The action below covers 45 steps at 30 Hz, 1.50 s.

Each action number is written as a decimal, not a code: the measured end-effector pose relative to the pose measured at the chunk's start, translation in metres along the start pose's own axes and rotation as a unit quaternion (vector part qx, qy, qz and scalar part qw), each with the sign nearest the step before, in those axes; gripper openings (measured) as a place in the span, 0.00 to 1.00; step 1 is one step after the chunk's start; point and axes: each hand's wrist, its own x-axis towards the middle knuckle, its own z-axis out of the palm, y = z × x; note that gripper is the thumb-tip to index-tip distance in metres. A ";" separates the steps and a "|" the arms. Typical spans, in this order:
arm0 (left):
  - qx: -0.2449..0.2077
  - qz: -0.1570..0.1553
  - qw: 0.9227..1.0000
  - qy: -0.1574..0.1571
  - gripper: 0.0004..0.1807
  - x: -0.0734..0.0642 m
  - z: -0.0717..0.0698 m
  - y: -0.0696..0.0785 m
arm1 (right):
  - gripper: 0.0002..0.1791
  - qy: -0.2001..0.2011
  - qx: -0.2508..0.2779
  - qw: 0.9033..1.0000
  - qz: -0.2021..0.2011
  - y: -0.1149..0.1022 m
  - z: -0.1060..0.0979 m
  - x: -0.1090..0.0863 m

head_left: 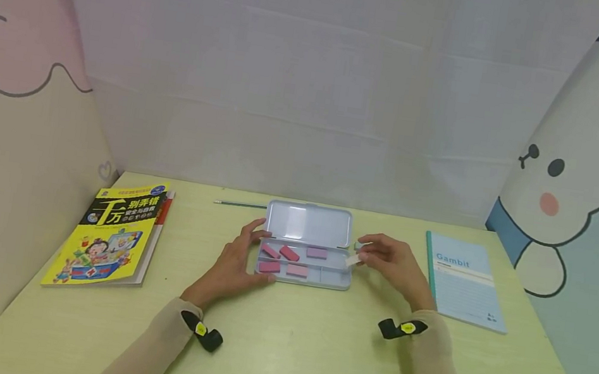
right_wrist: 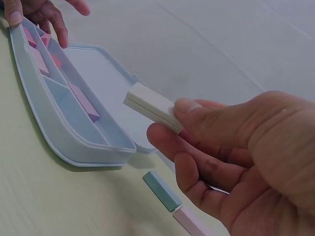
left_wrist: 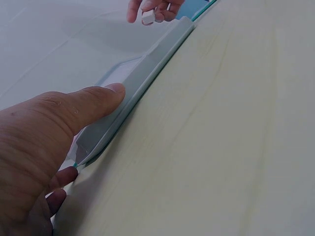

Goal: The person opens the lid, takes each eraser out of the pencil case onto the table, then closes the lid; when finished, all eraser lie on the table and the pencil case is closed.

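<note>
A pale blue pencil case [head_left: 334, 279] lies with its hinged lid [head_left: 308, 226] folded back. Several pink, red and purple erasers [head_left: 316, 253] sit in its compartments, two of them in the front row. My left hand [head_left: 233, 267] holds the case's left end, thumb on the front wall and fingers towards the hinge. Above the right end, my right hand [head_left: 394, 264] pinches a white eraser [right_wrist: 151, 105] between thumb and fingers. On the table beneath that hand lie a teal eraser [right_wrist: 162, 191] and a pale pink one [right_wrist: 192, 222], end to end.
Behind the case lies a pencil [head_left: 239, 204], partly hidden by the lid. Yellow-covered books [head_left: 107, 243] are stacked at the left of the table. A light blue notebook [head_left: 466, 284] lies at the right, close to my right hand. Walls border the table's back and sides.
</note>
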 end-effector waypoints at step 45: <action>-0.004 -0.007 1.000 0.002 0.64 0.001 0.001 -0.001 | 0.15 0.066 -0.180 0.970 0.147 0.021 -0.038 -0.016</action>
